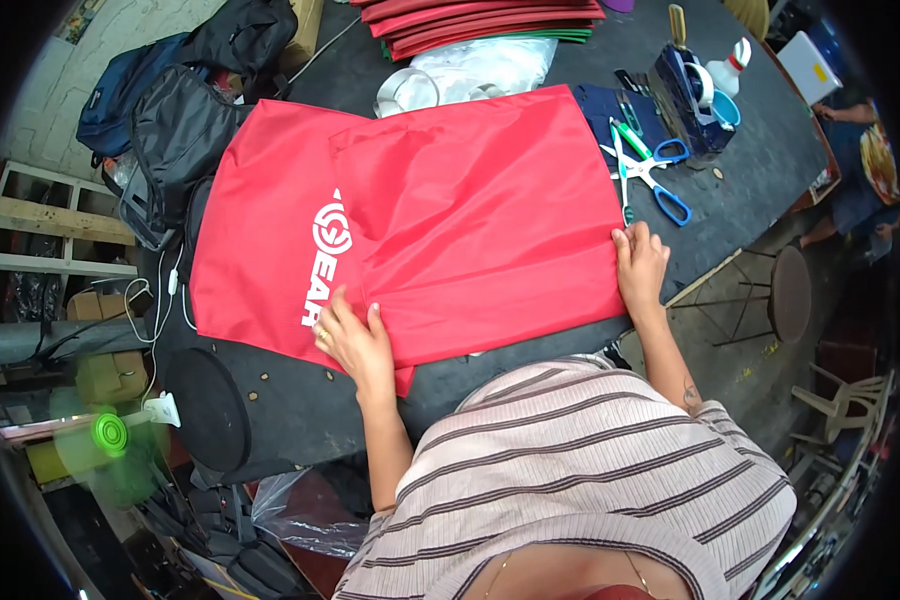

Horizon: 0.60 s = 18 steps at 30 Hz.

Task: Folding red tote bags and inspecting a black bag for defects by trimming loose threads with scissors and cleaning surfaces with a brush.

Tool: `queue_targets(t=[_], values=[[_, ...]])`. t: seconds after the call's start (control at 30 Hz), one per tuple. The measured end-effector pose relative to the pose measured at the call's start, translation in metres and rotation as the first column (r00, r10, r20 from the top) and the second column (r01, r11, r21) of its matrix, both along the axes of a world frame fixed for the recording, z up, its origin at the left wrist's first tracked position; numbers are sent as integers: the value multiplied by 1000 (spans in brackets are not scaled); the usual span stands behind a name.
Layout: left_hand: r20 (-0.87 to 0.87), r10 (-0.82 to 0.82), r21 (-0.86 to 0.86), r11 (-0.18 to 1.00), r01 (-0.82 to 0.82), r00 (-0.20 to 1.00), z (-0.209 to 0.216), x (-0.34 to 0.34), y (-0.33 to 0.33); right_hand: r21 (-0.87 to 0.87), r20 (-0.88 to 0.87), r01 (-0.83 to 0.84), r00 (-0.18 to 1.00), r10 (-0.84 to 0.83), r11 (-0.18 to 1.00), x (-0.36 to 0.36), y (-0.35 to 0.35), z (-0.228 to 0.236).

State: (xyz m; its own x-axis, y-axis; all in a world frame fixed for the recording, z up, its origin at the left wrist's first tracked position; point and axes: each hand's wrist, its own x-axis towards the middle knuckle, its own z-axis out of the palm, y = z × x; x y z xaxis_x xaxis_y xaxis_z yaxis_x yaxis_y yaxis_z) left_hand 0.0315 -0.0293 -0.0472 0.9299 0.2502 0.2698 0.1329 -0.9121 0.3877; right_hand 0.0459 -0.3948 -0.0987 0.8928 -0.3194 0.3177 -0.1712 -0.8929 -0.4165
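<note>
Head view: closest to us, our striped shirt [570,450] hides part of the near edge of the worktop [770,150]. Our left hand [355,345] lies loosely spread on the red fabric [480,210], gripping nothing we can see; our right hand [642,265] bends its fingers at the right edge, and we cannot tell whether it pinches. The fabric lies across the middle of the worktop, its upper layer covering part of a white print [332,230]. To our left, a green fan [110,435] is blurred. Blue-handled scissors [655,165] lie just beside the fabric's right edge; past them stands a dark caddy [682,100], blocking what is behind it. Farther off, clear plastic [490,65] partly shows beyond the fabric, and a red stack [480,25] is cut off by the top edge.
</note>
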Motion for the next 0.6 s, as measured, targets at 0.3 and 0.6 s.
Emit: queue_targets(t=[0.3, 0.6], values=[[-189, -765, 64, 616, 785, 616, -18, 19, -124, -41, -30, -22, 999, 21, 999, 3, 1, 7], [-213, -774, 41, 603, 797, 597, -41, 20, -121, -4, 255, -450, 863, 437, 893, 99, 53, 63]])
